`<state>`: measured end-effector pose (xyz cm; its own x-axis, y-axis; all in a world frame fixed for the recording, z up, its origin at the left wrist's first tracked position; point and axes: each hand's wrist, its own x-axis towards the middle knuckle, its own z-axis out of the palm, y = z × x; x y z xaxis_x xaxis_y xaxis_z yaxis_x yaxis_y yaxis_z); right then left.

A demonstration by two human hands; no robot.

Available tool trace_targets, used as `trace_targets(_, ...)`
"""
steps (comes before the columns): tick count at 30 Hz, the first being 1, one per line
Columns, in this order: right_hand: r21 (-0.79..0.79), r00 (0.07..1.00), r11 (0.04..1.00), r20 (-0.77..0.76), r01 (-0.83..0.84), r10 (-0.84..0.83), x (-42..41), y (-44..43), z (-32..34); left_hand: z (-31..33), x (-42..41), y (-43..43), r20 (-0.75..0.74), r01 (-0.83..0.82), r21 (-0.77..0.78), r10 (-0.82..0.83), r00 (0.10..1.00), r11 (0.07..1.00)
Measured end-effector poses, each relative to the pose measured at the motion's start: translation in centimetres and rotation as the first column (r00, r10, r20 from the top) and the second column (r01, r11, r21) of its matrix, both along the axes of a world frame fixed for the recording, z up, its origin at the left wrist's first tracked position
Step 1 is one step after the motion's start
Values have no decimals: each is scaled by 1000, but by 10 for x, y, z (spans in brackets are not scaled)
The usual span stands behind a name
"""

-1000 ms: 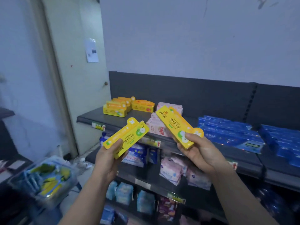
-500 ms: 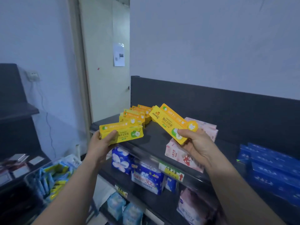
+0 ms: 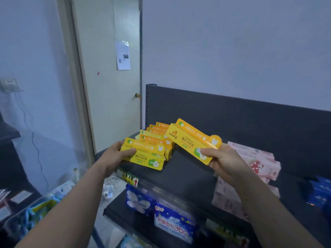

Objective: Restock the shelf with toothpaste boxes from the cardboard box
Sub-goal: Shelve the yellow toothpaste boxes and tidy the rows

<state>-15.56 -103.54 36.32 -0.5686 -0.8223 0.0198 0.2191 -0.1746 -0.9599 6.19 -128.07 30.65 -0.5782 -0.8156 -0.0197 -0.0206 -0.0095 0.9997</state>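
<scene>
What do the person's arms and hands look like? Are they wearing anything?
Both arms are bare as far up as the picture shows: no sleeves in view. The left hand and the right hand wear no gloves, and no rings, watch or bracelets show. The fingers look plain, with short nails.

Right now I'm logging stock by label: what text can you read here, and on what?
"pupudog" and "Toothpaste": yellow toothpaste box in the right hand.
"360": blue-and-white packet on the lower shelf.
Chinese print on both held boxes, the shelf-edge price tag and the paper notice on the door: too blurred.
</scene>
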Motion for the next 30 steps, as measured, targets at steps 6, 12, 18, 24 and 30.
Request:
trace_targets(6,109,997,994,-74,-2,10,-4,-27,-8,2,-9,-49,221,127,-185,-85,972,974)
trace_targets(12,185,993,983,-116,-12,34,2,-39,-18,2,-22,-66,290,187,-268,-106,951,945)
trace_targets(18,270,982,963,-178,-17,67,28,-59,-30,-2,-18,-73,261,160,-261,-90,961,952)
trace_targets(24,343,960,938,-277,51,49,56,-87,-42,1,-8,-61,77,-179,-319,214,974,930)
trace_targets(30,356,889,912,-458,204,-20,76,-106,-53,-1,6,-47,-96,-345,-219,331,939,913)
